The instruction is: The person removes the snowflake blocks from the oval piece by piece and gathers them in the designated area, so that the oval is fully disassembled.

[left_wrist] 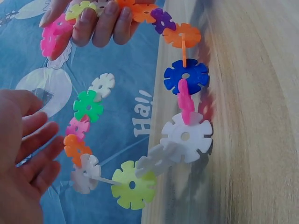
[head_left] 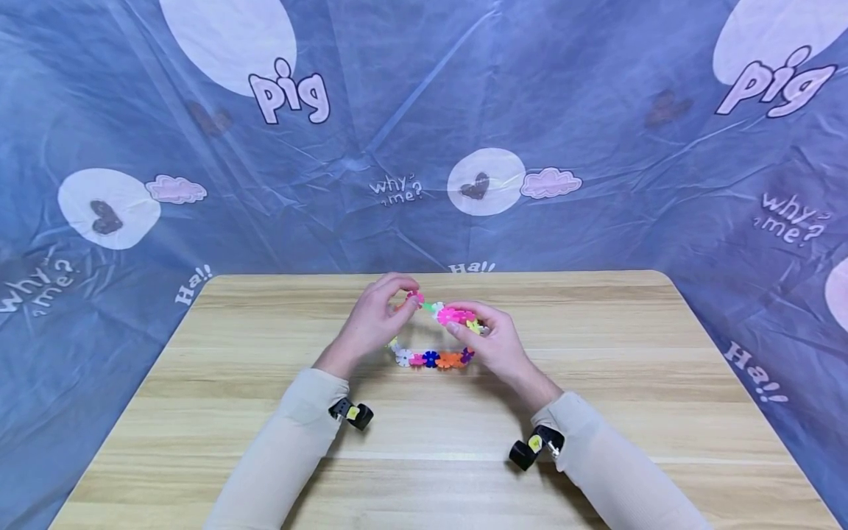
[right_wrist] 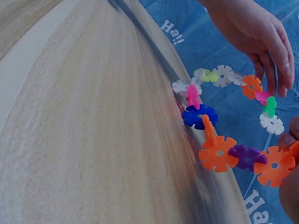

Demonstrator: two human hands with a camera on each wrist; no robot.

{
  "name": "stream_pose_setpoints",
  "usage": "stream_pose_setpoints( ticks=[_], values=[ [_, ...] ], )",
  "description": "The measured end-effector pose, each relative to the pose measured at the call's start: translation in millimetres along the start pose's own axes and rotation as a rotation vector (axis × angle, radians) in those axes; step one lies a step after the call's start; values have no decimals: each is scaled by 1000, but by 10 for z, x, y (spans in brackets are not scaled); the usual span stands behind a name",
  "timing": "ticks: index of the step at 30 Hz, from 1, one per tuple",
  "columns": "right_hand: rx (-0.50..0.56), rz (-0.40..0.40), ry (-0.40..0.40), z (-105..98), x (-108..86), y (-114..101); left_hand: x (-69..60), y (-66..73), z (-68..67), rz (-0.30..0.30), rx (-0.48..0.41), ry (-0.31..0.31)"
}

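Observation:
A chain of colourful plastic snowflake discs (head_left: 431,359) curves in a loop above the table. My right hand (head_left: 498,340) grips one stretch of it, fingers curled round yellow, white and orange discs, with a pink disc (left_wrist: 52,37) sticking out by the thumb. In the left wrist view a gap separates this pink disc from the white disc (left_wrist: 102,85) at the chain's other end. My left hand (head_left: 372,313) is beside the green disc (left_wrist: 88,106) and the orange disc (left_wrist: 77,150), fingers loosely bent; whether they touch the chain is unclear.
The wooden table (head_left: 424,456) lies beneath both hands, its back edge just beyond them. A blue printed cloth (head_left: 371,88) hangs behind and at both sides. Each wrist wears a small black camera (head_left: 360,416).

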State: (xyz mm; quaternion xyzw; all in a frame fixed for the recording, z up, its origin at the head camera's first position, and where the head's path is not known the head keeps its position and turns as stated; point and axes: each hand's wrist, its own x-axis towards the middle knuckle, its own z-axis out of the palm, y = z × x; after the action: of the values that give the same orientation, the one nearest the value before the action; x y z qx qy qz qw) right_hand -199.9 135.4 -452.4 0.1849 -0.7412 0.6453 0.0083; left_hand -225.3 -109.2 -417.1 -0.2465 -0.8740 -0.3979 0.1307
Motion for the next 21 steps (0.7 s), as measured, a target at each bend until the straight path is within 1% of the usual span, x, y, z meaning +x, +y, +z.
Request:
stream_pose_setpoints(
  ticks=[2, 4, 7, 10, 13, 18, 21],
  values=[
    [-4, 0, 5, 6, 7, -6, 2, -7, -3, 31, -5, 34],
    [-7, 1, 9, 11, 15, -8, 6, -10, -8, 55, -13, 56],
    [-5, 4, 10, 17, 27, -12, 7, 0, -21, 81, -25, 65],
    [-4, 10, 13, 21, 35, -16, -4, 19, -33, 79, -35, 49],
    [-8, 10, 18, 26, 41, -16, -21, 46, -38, 73, -55, 22],
    [-1, 8, 25, 33, 53, 3, -33, 92, -21, 80, -95, -30],
    [8, 11, 26, 39, 55, 0, -39, 128, -5, 49, -114, -79]
  ],
)
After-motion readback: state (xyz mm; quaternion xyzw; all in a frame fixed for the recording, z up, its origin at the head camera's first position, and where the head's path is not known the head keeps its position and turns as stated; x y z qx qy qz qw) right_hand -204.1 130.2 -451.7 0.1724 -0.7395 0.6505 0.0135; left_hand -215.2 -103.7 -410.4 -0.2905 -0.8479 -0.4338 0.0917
